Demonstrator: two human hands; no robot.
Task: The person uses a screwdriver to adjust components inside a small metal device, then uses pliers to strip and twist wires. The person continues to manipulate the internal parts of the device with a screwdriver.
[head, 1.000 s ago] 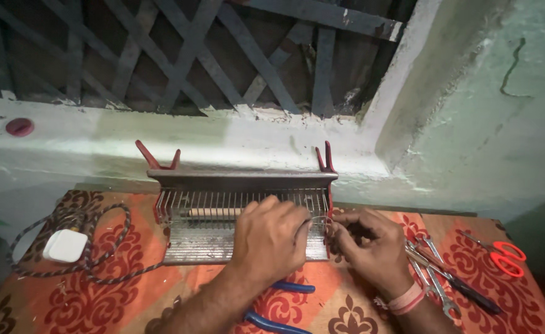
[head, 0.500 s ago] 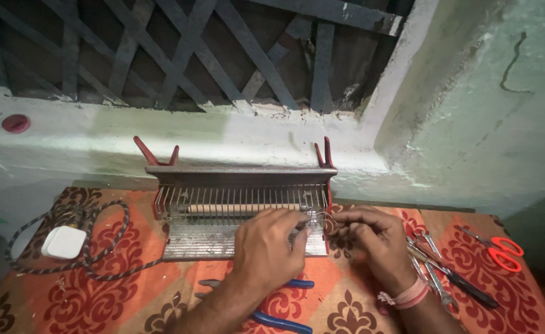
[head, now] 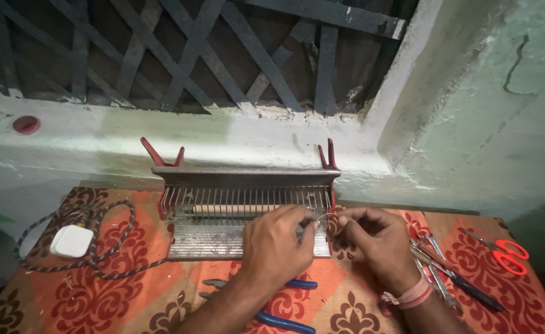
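Orange scissors [head: 506, 256], red-patterned orange cloth [head: 136, 272]

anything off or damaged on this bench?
The heater lies tipped on its back, red feet up, grille facing the hands. Left hand and right hand pinch a thin wire at its right end. The cord lies tangled. The wall has a crack.

The left hand [head: 277, 247] covers the front-right part of the grey metal wire-grille heater w/ red legs [head: 245, 207], and the thin wire btwn it and the right hand [head: 376, 244] is too fine to tell what it joins. The blue-handled pliers [head: 272, 303] are half hidden under the left forearm, jaws not visible. Both forearms are cut off by the bottom edge; the small silver tools [head: 436, 272] by the right wrist blur together.
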